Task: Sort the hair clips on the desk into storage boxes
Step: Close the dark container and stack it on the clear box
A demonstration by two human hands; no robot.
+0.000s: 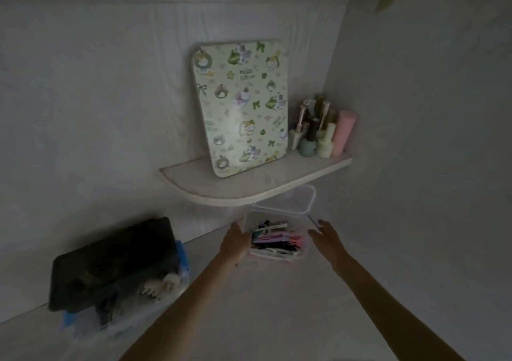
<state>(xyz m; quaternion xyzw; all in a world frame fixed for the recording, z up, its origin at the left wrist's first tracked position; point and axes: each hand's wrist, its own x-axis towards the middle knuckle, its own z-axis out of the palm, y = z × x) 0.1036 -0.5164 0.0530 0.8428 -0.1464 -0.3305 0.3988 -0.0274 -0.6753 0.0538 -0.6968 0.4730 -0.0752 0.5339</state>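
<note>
A small clear storage box [300,254] sits on the pale desk under a corner shelf, its lid [302,200] tipped up behind it. Several hair clips [274,240] in pink, black and white fill it. My left hand [235,243] touches the box's left side with straight fingers. My right hand [325,236] hovers open just to the right of the box, fingers spread, holding nothing. The room is dim and the view is slightly blurred.
A corner shelf [249,191] overhangs the box and carries a green patterned board [241,108] and several bottles [321,130]. At the left stands a larger clear box [133,324] holding hair accessories, with a black tablet [110,263] resting on top.
</note>
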